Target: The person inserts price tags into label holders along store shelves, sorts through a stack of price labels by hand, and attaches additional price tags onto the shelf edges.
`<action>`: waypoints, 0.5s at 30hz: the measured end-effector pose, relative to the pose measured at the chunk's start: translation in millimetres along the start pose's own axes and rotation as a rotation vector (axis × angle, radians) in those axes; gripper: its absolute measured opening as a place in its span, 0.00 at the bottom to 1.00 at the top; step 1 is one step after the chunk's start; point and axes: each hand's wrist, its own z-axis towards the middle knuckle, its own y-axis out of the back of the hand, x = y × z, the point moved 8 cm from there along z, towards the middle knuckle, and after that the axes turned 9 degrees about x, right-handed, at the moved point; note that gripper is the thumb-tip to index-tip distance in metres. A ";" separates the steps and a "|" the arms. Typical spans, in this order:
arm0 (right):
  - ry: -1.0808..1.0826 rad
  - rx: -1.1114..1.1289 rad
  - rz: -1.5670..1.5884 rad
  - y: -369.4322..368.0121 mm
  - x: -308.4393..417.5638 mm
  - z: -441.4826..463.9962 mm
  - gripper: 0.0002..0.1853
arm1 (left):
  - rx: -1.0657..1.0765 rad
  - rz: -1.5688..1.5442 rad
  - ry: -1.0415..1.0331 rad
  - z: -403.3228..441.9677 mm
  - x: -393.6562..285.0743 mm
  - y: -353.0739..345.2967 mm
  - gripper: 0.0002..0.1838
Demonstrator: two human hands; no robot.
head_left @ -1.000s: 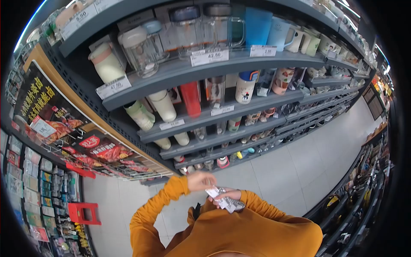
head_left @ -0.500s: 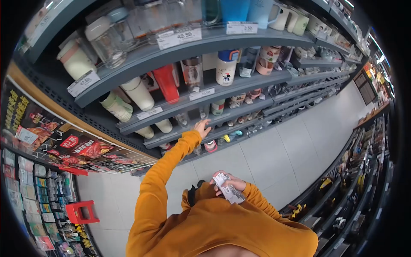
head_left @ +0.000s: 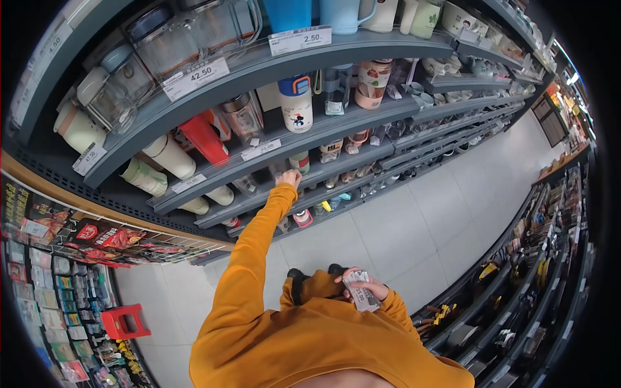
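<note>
My left hand (head_left: 290, 177) is stretched out to the front edge of a lower shelf (head_left: 259, 202), just beside a green-and-red cup (head_left: 299, 161). Its fingers are curled in, and what they may pinch is too small to make out. Close to my body, my right hand (head_left: 378, 288) grips a stack of printed price tags (head_left: 361, 294). A number ending in 5.00 shows on the top tag. Above my left hand stand a white bottle with a blue lid (head_left: 297, 107) and a clear tumbler (head_left: 242, 119), with a price label (head_left: 261, 149) on the shelf edge below them.
Curved grey shelves hold mugs, glass jugs (head_left: 162, 48) and a red bottle (head_left: 206, 139). A red stool (head_left: 126, 321) stands on the tiled floor (head_left: 414, 233) at left. Wire racks with food packs (head_left: 107, 234) hang nearby. Another shelf row (head_left: 517, 304) lines the right side.
My left hand has gone from spread fingers to curled ones at the shelf edge. The view has shifted along the shelves. My right hand keeps hold of the price tags, now more upright.
</note>
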 end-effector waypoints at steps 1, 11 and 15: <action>-0.034 0.000 -0.028 3.9 5.7 -3.0 0.15 | 0.036 0.005 0.009 1.8 1.9 -2.3 0.06; -0.127 -0.054 0.049 71.0 39.1 -14.7 0.13 | 0.055 -0.483 -0.057 -50.0 -53.2 46.0 0.07; -0.238 0.032 0.087 82.7 29.9 3.0 0.16 | 0.465 -0.672 -0.232 -126.8 -145.3 98.0 0.07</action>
